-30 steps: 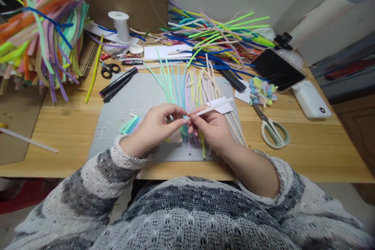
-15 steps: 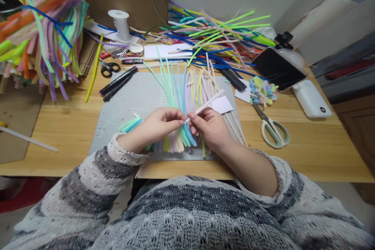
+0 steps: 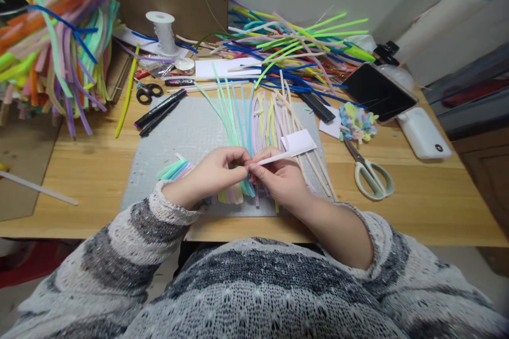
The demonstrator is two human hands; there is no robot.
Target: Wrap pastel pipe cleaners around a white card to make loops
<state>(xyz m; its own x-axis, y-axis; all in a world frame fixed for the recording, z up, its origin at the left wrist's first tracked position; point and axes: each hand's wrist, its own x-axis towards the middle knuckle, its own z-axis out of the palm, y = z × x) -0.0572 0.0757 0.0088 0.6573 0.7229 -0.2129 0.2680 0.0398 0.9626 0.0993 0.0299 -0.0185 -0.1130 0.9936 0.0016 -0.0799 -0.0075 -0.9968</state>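
Note:
My left hand (image 3: 222, 168) is closed, thumb and forefinger pinched on a bundle of pastel pipe cleaners (image 3: 234, 122) above the grey cutting mat (image 3: 178, 127). Against its fingertips, my right hand (image 3: 280, 177) pinches a white stick (image 3: 274, 159) that points to the right. Green and blue stems fan out beyond the fingers, and bent looped ends (image 3: 175, 168) show beside the left wrist. To the right lie lilac, yellow and cream stems (image 3: 270, 111) and a white card (image 3: 299, 143). The exact spot where the fingertips meet is hidden.
Large scissors (image 3: 371, 175), a phone (image 3: 379, 92) and a white device (image 3: 423, 135) lie at the right. Black pens (image 3: 161, 111) and small scissors (image 3: 148, 92) are at the left. Piles of pipe cleaners (image 3: 294, 47) lie behind; a big bundle (image 3: 59, 37) stands far left.
The white stick has swung lower, from slanting upward to nearly level. My right hand has shifted slightly left, and the looped ends beneath the hands have turned and moved left.

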